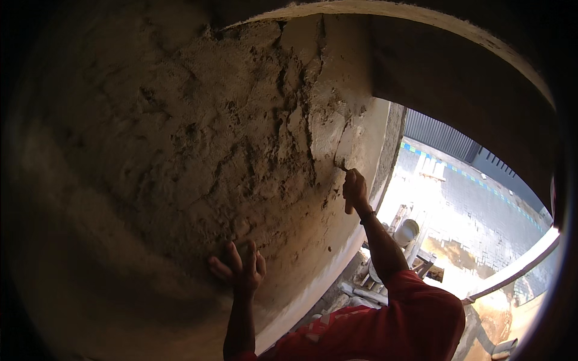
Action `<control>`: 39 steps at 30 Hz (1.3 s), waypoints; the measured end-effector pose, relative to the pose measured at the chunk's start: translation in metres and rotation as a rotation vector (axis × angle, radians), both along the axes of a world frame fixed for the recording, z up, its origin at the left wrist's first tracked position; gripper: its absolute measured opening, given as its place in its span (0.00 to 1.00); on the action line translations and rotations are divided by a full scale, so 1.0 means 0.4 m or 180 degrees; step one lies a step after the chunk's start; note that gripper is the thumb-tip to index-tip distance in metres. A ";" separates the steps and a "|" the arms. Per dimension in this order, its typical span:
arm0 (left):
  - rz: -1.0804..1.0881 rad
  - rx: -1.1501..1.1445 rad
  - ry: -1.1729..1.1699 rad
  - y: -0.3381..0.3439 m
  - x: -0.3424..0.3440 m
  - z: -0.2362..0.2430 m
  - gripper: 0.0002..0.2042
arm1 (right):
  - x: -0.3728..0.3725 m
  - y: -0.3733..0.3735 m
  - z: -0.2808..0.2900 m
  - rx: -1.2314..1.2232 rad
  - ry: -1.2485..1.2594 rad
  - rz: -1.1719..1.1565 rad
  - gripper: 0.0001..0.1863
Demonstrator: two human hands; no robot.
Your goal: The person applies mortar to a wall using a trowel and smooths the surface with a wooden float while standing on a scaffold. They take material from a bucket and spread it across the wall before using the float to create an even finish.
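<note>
A rough, plastered wall (241, 132) fills most of the head view, with ridges and cracks of coarse mortar across its middle. My right hand (356, 188) is closed around the handle of a trowel (348, 208), whose pale handle end sticks out below the fist. Its blade lies up against the smoother plaster near the wall's right edge and blends with it, so its outline is hard to make out. Lower and to the left, my left hand (242, 268) has its fingers spread at the wall and holds nothing. Whether the fingertips touch the plaster I cannot tell.
Overhead, a dark ceiling or beam (457, 72) curves across the upper right. Far below on the right lies bright paved ground (481, 210), with a grey ribbed gate (439, 133) beyond. A pale bucket (407, 231) stands among planks and rubble beneath my right arm.
</note>
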State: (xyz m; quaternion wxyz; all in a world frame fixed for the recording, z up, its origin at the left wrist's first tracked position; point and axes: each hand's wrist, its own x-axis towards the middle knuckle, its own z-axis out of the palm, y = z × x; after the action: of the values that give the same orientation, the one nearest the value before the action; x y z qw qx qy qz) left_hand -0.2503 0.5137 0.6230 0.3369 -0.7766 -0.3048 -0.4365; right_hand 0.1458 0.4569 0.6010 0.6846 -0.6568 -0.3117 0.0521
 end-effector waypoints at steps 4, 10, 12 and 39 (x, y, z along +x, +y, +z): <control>-0.0020 0.0014 -0.0018 0.010 0.000 0.000 0.25 | -0.045 -0.002 -0.108 0.0237 0.2338 0.0345 0.17; -0.0013 -0.0031 -0.0030 0.003 0.005 -0.007 0.27 | -0.119 -0.006 0.182 0.1361 0.2747 0.0874 0.16; -0.0017 -0.0011 -0.0025 0.008 -0.001 -0.009 0.27 | -0.184 -0.002 0.356 0.1600 0.2657 0.0899 0.16; -0.0060 0.0058 0.0104 0.003 0.004 0.014 0.23 | -0.096 -0.002 0.275 0.0163 0.0355 0.0353 0.16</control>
State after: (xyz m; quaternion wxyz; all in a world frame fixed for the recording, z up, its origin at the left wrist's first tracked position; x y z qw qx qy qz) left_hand -0.2487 0.5148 0.6284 0.3447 -0.7834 -0.2879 -0.4296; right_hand 0.1072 0.4561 0.7111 0.7136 -0.6169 -0.3103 0.1185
